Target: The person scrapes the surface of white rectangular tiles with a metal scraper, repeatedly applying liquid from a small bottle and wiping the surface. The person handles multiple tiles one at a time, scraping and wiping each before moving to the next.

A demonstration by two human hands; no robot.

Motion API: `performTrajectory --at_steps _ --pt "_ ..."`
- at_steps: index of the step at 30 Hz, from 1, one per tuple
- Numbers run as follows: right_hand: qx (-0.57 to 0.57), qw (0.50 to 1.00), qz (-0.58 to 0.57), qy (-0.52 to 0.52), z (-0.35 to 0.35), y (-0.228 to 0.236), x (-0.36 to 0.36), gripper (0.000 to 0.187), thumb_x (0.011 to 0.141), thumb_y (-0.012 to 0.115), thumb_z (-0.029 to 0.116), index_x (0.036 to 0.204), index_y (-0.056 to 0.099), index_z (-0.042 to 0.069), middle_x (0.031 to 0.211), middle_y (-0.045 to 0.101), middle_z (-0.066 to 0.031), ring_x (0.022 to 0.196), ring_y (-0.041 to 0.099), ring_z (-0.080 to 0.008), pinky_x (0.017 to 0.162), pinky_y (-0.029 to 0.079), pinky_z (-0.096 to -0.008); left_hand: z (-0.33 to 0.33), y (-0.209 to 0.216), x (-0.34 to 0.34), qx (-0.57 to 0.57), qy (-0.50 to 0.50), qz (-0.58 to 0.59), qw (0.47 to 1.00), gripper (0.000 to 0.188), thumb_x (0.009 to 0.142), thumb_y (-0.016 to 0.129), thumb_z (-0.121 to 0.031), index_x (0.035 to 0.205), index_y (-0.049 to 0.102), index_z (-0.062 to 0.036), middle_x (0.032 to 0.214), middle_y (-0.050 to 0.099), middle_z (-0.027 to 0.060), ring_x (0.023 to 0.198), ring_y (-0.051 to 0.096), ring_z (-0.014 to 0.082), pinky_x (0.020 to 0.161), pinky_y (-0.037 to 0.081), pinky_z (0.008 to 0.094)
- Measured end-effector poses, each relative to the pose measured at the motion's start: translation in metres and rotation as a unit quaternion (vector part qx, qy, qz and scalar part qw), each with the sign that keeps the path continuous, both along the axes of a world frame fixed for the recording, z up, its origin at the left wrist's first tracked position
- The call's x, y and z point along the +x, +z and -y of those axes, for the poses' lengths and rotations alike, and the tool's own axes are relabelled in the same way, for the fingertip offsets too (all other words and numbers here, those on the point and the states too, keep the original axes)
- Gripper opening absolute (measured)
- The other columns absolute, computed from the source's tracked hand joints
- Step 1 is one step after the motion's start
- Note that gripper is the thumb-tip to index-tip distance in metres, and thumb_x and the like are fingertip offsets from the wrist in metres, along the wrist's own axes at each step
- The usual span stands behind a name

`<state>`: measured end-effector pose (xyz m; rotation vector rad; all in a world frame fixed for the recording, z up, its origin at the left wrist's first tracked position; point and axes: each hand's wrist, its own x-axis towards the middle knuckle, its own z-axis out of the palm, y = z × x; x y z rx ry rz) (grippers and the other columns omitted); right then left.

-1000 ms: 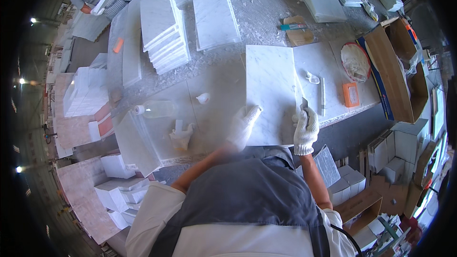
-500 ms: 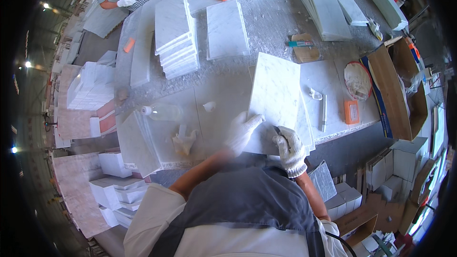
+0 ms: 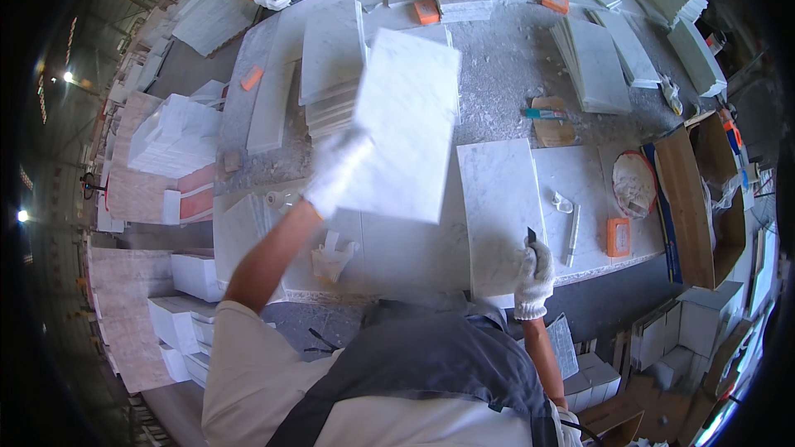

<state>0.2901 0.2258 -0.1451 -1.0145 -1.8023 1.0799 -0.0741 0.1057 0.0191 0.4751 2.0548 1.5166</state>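
My left hand [image 3: 338, 172], in a white knit glove, grips the left edge of a white marble tile [image 3: 407, 124]. The tile is raised off the worktable, tilted and partly hiding a stack behind it. Close to the table's near edge, my right hand [image 3: 534, 283], also gloved, is closed round a small dark flat-ended tool [image 3: 531, 237], perhaps a scraper blade; most of it is hidden in the fist. Just left of that hand, another marble tile [image 3: 500, 203] lies on the table, with more tile edges showing beneath it.
A tile stack [image 3: 330, 66] stands far left, a fanned stack [image 3: 592, 70] far right. Right of the work lie a tub of white paste [image 3: 633, 185], an orange block [image 3: 618, 237] and a cardboard box [image 3: 683, 182]. A co-worker's gloved hand [image 3: 272, 0] holds a slab at the far left.
My left hand has lifted the top tile off the pile and carried it away to the far left. My right hand, keeping the dark tool, has moved slightly right and nearer. The view has shifted.
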Motion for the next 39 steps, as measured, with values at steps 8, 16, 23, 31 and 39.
performTrajectory --at_steps 8,16,23,31,39 --pt "0.158 0.982 0.095 0.027 -0.004 0.013 -0.030 0.023 0.095 0.059 0.000 0.118 0.065 0.000 0.096 0.069 -0.0135 0.079 0.068 -0.0234 0.076 0.056 -0.0361 -0.005 0.008 -0.157 0.077 0.056 -0.022 0.995 0.034 0.098 0.071 -0.027 0.117 0.067 0.0018 0.099 0.072 0.0059 0.085 0.070 0.0148 0.075 0.057 0.0304" --pt "0.095 0.989 0.114 0.008 0.000 0.014 -0.034 0.022 0.095 0.059 0.001 0.116 0.066 -0.001 0.095 0.069 -0.0145 0.077 0.067 -0.0243 0.074 0.055 -0.0374 -0.003 -0.028 -0.267 0.137 0.031 0.082 0.987 0.043 0.100 0.068 -0.032 0.123 0.065 0.0036 0.109 0.072 0.0098 0.093 0.070 0.0180 0.083 0.057 0.0331" --pt "0.125 0.980 0.153 0.019 -0.002 0.016 -0.035 0.021 0.096 0.058 0.001 0.116 0.065 -0.001 0.093 0.068 -0.0132 0.076 0.066 -0.0229 0.072 0.055 -0.0368 -0.021 -0.045 -0.306 0.143 0.039 0.126 0.981 0.047 0.102 0.065 -0.036 0.131 0.060 0.0007 0.120 0.070 0.0118 0.103 0.071 0.0240 0.089 0.059 0.0410" --pt "0.127 0.981 0.145 0.027 -0.003 0.012 -0.036 0.020 0.098 0.057 0.005 0.116 0.065 -0.001 0.092 0.067 -0.0125 0.075 0.065 -0.0222 0.073 0.054 -0.0366 -0.032 -0.051 -0.315 0.028 0.079 0.076 0.994 0.057 0.100 0.066 -0.046 0.132 0.061 0.0004 0.124 0.069 0.0098 0.106 0.069 0.0214 0.090 0.057 0.0367" --pt "0.102 0.985 0.142 0.007 -0.001 0.014 -0.038 0.020 0.098 0.059 0.008 0.114 0.066 -0.001 0.092 0.067 -0.0125 0.076 0.065 -0.0233 0.073 0.054 -0.0368 -0.031 -0.032 -0.336 -0.337 0.087 -0.235 0.908 0.072 0.092 0.059 -0.064 0.126 0.066 -0.0014 0.127 0.069 0.0207 0.119 0.064 0.0367 0.103 0.046 0.0441"
